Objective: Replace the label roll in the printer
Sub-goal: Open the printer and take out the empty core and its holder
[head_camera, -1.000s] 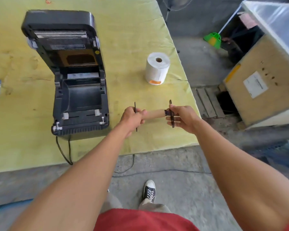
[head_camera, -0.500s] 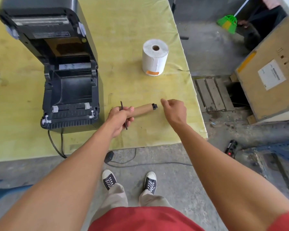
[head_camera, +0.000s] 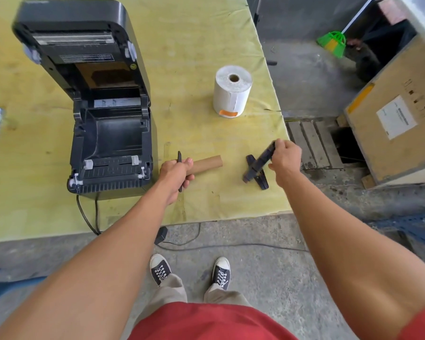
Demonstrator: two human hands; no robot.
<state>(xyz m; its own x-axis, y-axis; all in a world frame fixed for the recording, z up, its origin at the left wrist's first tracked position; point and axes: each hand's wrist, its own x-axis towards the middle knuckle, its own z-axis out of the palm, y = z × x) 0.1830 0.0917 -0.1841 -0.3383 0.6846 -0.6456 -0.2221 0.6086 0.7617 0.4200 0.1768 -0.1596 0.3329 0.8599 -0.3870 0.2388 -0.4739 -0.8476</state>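
Pulled clear of the cardboard core [head_camera: 206, 164] since half a second ago: black spindle [head_camera: 259, 163], now out to the right with its flat end guide touching the yellow table cover [head_camera: 194, 45]. Right hand [head_camera: 284, 158] closed around the spindle's upper end, holding it tilted, lower end down beside the guide. Left hand [head_camera: 176, 176] wrapped tight around the core's left end, also pinning a thin black disc guide [head_camera: 179, 168] upright against the fingers; core's open right end sticking out, hollow, nothing visible inside. Hands now well apart, where before they nearly met at the core's tip.

Printer [head_camera: 96, 106] at left on the table, lid swung fully back and standing open. Media bay bare: dark well with no roll seated, two pale guide tabs near the front edge. Power cable trailing off the near table edge.

New label roll [head_camera: 232, 94] standing on end behind the hands, near the table's right edge, white, orange tag at its base, hollow centre facing up. Untouched by either hand.
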